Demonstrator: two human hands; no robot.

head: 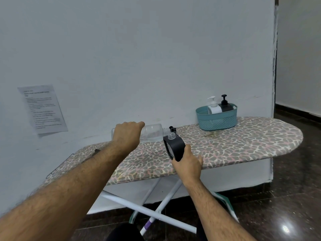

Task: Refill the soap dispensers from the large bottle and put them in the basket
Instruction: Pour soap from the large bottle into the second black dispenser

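Left fingers point(133, 126) curled round tipped clear bottle point(152, 133), right fingers point(188, 150) gripping black dispenser point(175, 146) under its mouth.

Bare, hairy forearms point(73, 181); no sleeves visible.

left hand point(127, 134) tips large bottle point(152, 133) | right hand point(188, 164) holds black dispenser point(174, 146)

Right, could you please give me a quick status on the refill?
Left hand grips clear large bottle, tipped sideways, mouth at black dispenser. Right hand holds that dispenser. White dispenser and another black one in basket. Nothing in the way.
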